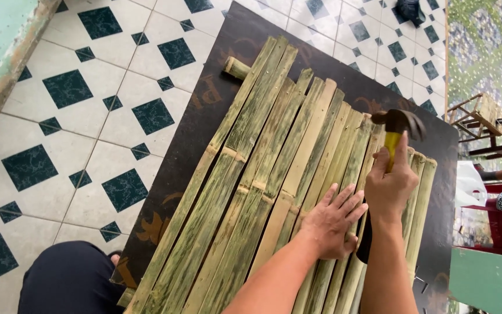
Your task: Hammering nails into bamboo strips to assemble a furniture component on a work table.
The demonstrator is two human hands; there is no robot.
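Bamboo slats (251, 192), split, mottled green and tan with pale nodes, lie side by side on a dark board (204, 110) bearing faded orange lettering, set on tiled floor (76, 116). Left hand (332, 224) rests flat, fingers spread, on the slats. Right hand (390, 186), just beside it, grips a yellow-handled hammer (396, 125), its head over the slats' right part.

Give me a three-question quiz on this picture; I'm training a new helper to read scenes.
1. True or false: the right hand grips a hammer.
2. What does the left hand press flat on?
3. The bamboo slats lie on: A) bare tiles B) a dark board C) a table.

Key: 1 true; 2 the bamboo slats; 3 B.
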